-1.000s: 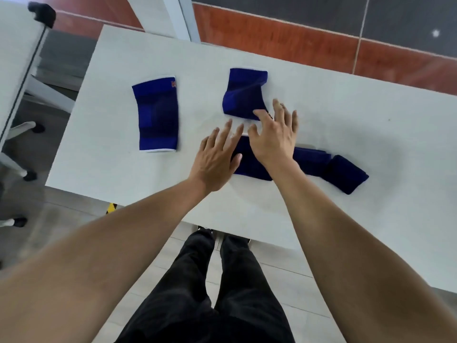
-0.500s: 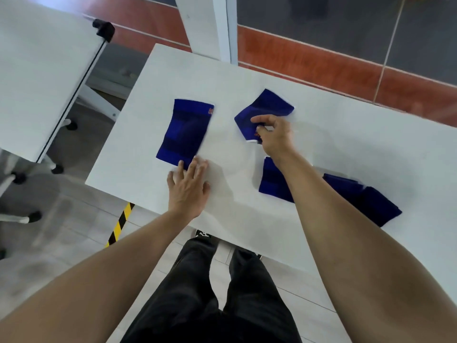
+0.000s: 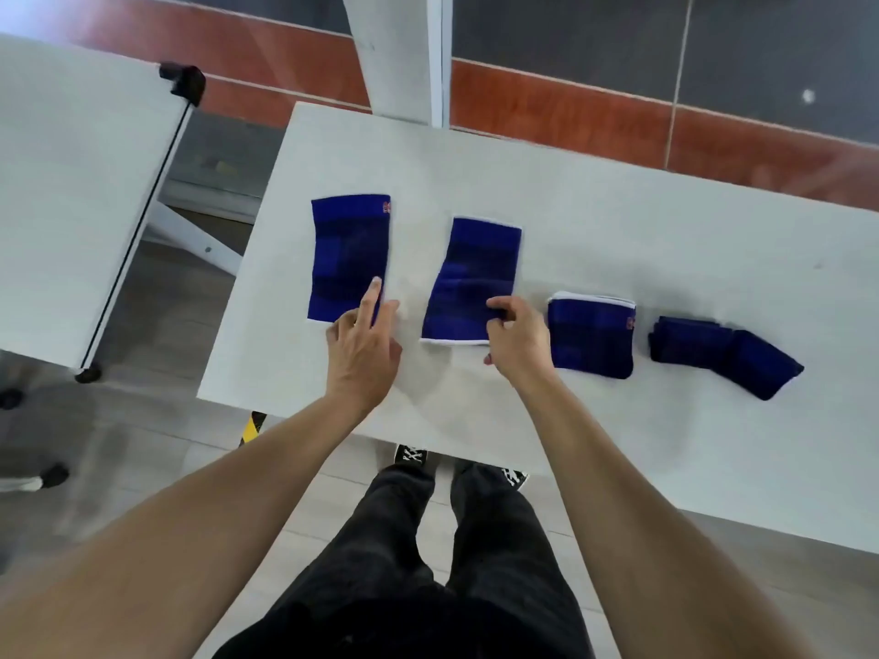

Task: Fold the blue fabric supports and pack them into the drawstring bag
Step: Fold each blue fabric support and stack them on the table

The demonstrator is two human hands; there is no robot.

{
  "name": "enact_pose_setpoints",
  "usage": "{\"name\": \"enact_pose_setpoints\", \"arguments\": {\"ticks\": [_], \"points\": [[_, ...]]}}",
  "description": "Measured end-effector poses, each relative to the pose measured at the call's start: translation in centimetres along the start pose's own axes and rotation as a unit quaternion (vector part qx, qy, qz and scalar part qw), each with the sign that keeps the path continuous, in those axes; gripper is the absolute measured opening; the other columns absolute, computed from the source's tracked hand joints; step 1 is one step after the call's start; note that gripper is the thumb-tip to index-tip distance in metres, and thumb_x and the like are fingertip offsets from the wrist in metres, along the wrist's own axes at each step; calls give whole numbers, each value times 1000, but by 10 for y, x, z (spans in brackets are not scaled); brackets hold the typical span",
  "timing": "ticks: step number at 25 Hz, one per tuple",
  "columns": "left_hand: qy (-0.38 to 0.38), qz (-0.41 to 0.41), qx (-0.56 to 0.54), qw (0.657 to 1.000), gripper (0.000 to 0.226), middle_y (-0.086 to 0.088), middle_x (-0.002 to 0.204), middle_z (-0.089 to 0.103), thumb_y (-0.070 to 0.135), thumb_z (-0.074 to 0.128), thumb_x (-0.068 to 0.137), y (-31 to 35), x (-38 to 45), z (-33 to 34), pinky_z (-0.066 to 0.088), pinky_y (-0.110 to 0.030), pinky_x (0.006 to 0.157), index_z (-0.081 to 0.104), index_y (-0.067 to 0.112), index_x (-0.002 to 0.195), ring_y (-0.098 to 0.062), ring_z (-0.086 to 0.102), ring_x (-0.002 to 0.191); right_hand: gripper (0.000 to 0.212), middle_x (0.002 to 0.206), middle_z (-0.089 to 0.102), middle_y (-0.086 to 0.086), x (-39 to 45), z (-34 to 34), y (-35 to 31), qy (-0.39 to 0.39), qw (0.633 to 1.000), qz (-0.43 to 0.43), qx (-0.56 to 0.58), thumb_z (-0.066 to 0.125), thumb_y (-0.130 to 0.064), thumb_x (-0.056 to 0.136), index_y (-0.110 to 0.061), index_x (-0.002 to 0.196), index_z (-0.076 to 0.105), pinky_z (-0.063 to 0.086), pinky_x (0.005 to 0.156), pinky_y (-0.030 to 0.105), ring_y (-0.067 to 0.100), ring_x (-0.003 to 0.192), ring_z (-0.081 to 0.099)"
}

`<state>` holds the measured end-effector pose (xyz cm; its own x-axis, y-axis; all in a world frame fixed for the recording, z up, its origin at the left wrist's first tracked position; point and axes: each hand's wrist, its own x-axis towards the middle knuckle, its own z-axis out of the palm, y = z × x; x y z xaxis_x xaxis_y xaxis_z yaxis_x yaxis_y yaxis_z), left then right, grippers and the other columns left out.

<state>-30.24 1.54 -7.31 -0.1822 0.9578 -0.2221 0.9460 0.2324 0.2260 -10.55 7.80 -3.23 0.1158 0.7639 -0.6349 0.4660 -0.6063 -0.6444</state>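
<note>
supports: four blue, in a row on white table (image 3: 618,221); no bag in sight
middle support (image 3: 468,278): flat, long axis pointing away from the person, near edge under right hand
right hand (image 3: 516,340): fingers curled, pinching its near right corner
left support (image 3: 349,256): flat, unfolded
left hand (image 3: 364,344): fingers straight, index tip touching its near right edge
folded support (image 3: 591,335): just right of right hand
far-right bundle (image 3: 723,354): folded, dark
labels: small red tag on left support, unreadable

My only view is head-worn, looking steeply down and forward over the white counter (image 3: 618,221) from close above, my forearms reaching in from the bottom edge.
</note>
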Motion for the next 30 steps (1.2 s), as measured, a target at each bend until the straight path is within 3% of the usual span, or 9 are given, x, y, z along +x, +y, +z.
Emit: {"name": "enact_pose_setpoints", "arguments": {"ticks": [2, 4, 9, 14, 17, 21, 24, 28, 30], "points": [[19, 8, -20, 1000, 53, -10, 161, 27, 6, 55, 86, -12, 2, -2, 44, -49, 95, 49, 14, 138, -36, 46, 122, 36, 140, 47, 6, -9, 12, 17, 80, 965, -92, -234, 54, -15, 95, -19, 131, 59, 49, 94, 35, 29, 113, 56], [29, -12, -25, 999, 52, -13, 159, 32, 12, 55, 89, -27, 2, -4, 38, -50, 103, 49, 13, 141, -37, 42, 132, 41, 149, 45, 8, -15, 27, 29, 125, 912, -212, -327, 56, -19, 96, -18, 137, 57, 36, 109, 42, 30, 131, 44], [-47, -104, -26, 993, 62, -20, 164, 17, 28, 46, 98, -47, -1, -7, 24, -49, 118, 27, 15, 156, -40, 25, 146, 53, 165, 28, 3, -23, 50, 51, 3, 891, -227, -393, 42, -31, 103, -28, 156, 35, 16, 122, 39, 22, 152, 22], [-62, -52, -31, 996, 60, -22, 163, 15, 27, 46, 100, -49, -22, -5, 27, -44, 119, 27, 15, 156, -38, 23, 147, 53, 159, 39, 8, -36, 55, 61, 57, 875, -249, -410, 53, -20, 98, -20, 150, 45, 22, 121, 43, 26, 148, 32], [-52, -57, -63, 995, 56, -16, 161, 21, 17, 49, 98, -38, -37, -7, 37, -43, 113, 37, 12, 152, -36, 29, 140, 44, 127, 62, 13, -42, 60, 59, 147, 870, -251, -399, 64, -9, 88, -12, 131, 62, 40, 101, 46, 35, 116, 56], [-38, -109, -145, 983, 49, -11, 154, 26, 6, 52, 95, -35, -50, -4, 40, -38, 109, 49, 12, 143, -33, 37, 131, 32, 114, 63, 8, -46, 87, 31, 76, 892, -253, -366, 54, -23, 97, -15, 126, 63, 38, 92, 43, 31, 102, 55], [-3, -208, -292, 933, 39, -9, 141, 38, 7, 61, 92, -30, -54, -11, 40, -27, 100, 58, 13, 130, -19, 53, 111, 31, 121, 61, 7, -47, 107, 15, -1, 913, -201, -356, 46, -31, 103, -15, 123, 62, 36, 97, 41, 29, 112, 53], [69, -410, -475, 776, 51, -6, 126, 57, 3, 68, 87, -23, -43, -35, 44, -20, 75, 50, 21, 131, -16, 56, 92, 32, 124, 60, 7, -57, 119, 16, -62, 897, -220, -379, 44, -32, 102, -18, 122, 64, 35, 100, 41, 29, 116, 52], [93, -406, -501, 759, 54, -5, 109, 61, -2, 65, 87, -31, -39, -52, 45, -13, 55, 47, 23, 131, -15, 62, 82, 33, 127, 58, 7, -62, 118, 18, -72, 901, -230, -361, 46, -29, 100, -20, 129, 61, 34, 102, 39, 28, 118, 51]]}}
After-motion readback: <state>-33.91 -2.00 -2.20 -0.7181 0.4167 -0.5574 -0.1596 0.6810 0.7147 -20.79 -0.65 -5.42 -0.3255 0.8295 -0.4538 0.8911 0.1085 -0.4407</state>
